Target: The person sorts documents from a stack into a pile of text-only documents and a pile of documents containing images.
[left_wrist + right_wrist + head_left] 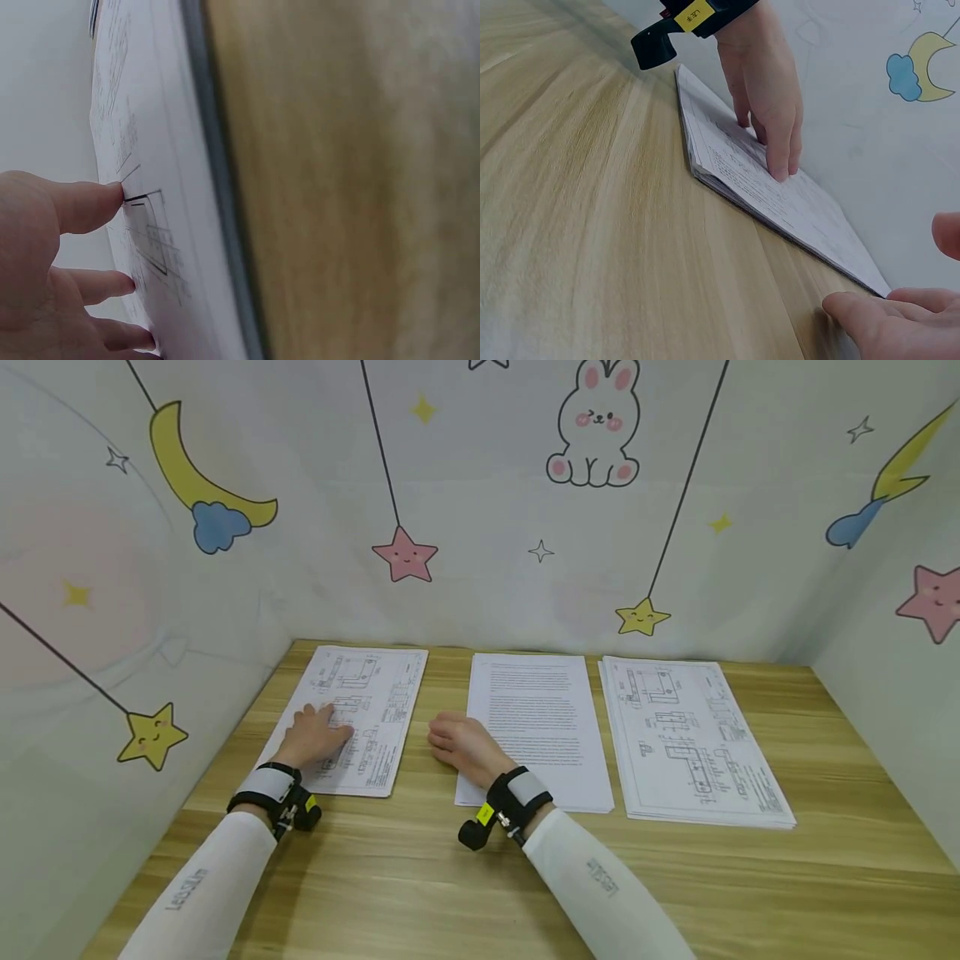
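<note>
My left hand (311, 737) rests on the left stack of drawing sheets (378, 760), its fingers spread and the fingertips touching the top page. In the left wrist view, the thumb and fingers (94, 206) meet the printed page (154, 150) near a line drawing. My right hand (471, 747) lies over the left edge of the middle stack of text pages (534, 702), its fingers extending toward the gap between the two stacks. In the right wrist view, the fingers of the right hand (911, 322) are relaxed, close to the tabletop and beyond the left stack's corner (735, 169). They hold nothing.
A third stack of drawing sheets (697, 743), slightly fanned, lies to the right on the wooden table (405, 877). A pale curtain (487, 593) with stars, a moon and a rabbit stands behind and at both sides. Each wrist wears a strapped camera (474, 833).
</note>
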A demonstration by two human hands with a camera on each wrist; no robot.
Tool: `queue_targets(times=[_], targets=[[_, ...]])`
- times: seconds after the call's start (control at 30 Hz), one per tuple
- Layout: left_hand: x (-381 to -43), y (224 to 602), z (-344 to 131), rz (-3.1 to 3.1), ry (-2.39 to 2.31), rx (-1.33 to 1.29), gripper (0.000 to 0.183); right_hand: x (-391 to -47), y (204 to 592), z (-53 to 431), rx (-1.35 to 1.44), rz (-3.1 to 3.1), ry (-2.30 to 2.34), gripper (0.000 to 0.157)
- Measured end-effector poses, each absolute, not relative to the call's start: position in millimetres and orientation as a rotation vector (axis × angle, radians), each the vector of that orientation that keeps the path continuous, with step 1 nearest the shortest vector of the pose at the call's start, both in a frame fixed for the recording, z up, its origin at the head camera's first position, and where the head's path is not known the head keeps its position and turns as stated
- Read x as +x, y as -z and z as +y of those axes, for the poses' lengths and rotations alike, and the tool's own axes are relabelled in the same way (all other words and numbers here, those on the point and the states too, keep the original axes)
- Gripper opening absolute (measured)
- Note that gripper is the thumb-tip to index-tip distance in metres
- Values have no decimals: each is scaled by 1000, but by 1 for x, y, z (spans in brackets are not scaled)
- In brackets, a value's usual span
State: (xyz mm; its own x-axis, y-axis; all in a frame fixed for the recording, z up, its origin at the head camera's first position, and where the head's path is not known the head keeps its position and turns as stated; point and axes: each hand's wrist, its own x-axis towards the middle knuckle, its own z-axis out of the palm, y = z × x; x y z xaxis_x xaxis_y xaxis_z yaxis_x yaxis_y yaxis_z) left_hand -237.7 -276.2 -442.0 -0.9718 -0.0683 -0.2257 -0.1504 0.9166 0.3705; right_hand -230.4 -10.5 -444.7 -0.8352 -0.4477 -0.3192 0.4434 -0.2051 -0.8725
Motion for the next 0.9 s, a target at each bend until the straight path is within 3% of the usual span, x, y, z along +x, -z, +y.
queue_targets(times=[0.37, 0.9], targets=[[-234, 445, -263, 2911, -588, -110, 73, -229, 446, -17, 2, 1421, 2105, 64], [-234, 435, -284, 2864, -685, -245, 73, -229, 450, -26, 127, 1235, 2234, 62]])
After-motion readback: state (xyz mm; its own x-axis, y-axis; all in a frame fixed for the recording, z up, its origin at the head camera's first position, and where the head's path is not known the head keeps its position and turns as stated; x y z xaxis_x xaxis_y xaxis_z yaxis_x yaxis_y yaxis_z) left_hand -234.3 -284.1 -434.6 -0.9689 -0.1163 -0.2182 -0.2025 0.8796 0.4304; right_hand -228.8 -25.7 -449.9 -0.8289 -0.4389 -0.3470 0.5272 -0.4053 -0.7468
